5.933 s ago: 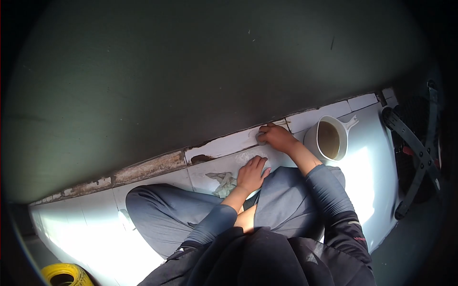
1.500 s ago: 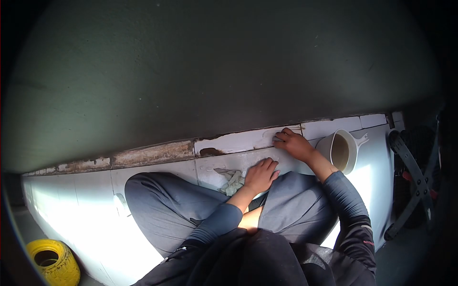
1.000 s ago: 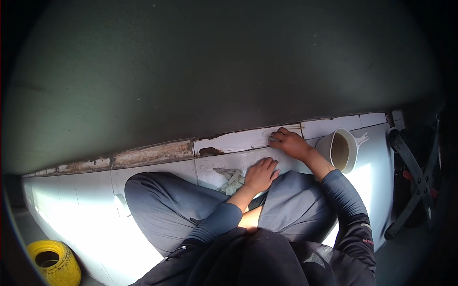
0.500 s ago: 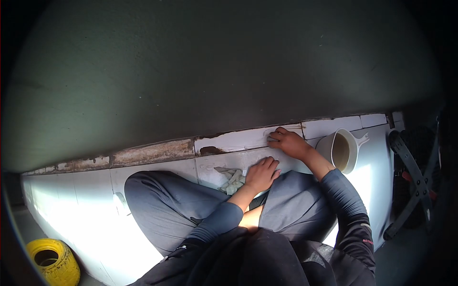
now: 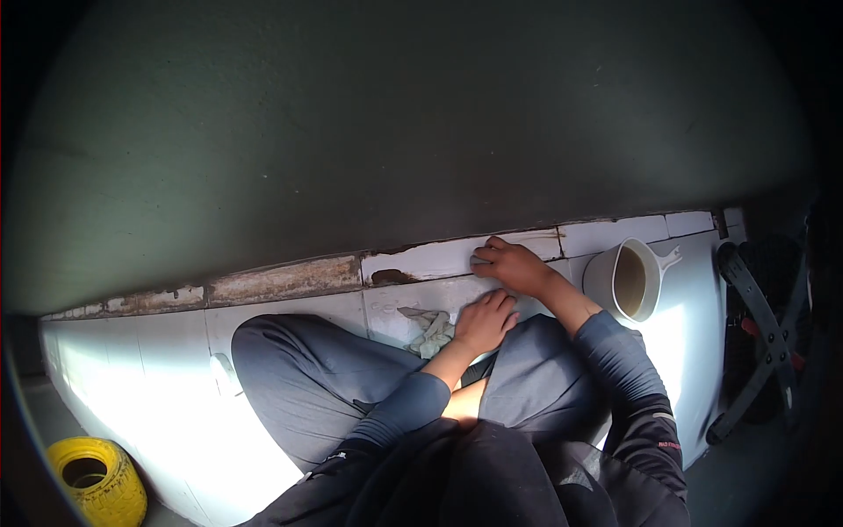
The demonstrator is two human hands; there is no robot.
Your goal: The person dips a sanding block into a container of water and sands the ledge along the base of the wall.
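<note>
Right hand (image 5: 516,268): grip pinching grey piece (image 5: 477,261) | left hand (image 5: 484,324): grip loosely spread beside cloth (image 5: 430,330)

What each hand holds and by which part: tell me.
The right hand holds a small grey piece, the gripped part hidden. The left hand shows nothing held.

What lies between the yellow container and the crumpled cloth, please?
In the head view, a bright white tiled surface and the person's bent left leg lie between the yellow container and the crumpled cloth.
</note>
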